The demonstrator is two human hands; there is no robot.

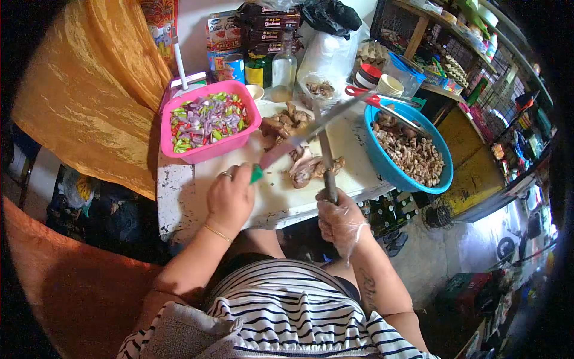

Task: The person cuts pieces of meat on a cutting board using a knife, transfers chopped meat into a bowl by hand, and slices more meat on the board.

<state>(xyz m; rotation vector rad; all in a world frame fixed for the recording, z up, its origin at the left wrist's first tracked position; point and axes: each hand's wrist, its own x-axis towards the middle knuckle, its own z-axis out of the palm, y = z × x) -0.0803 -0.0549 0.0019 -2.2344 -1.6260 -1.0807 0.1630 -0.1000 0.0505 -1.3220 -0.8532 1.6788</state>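
My left hand [230,196] is closed round the green handle of a long knife [287,147], whose blurred blade slants up to the right. My right hand [342,220], in a clear plastic glove, grips a second, narrower knife [326,152] by its dark handle, pointing away from me. The two blades cross above the white cutting board [272,188]. Beneath and beside them lie pieces of cooked meat [306,170], with more meat [288,121] farther back on the board.
A pink basin [206,154] of sliced onions and peppers [209,119] stands left. On the right, a blue basin [439,185] holds chopped meat [409,152] and red-handled tongs [362,94]. Bottles [283,75], a can [234,67] and stacked boxes [272,30] line the back.
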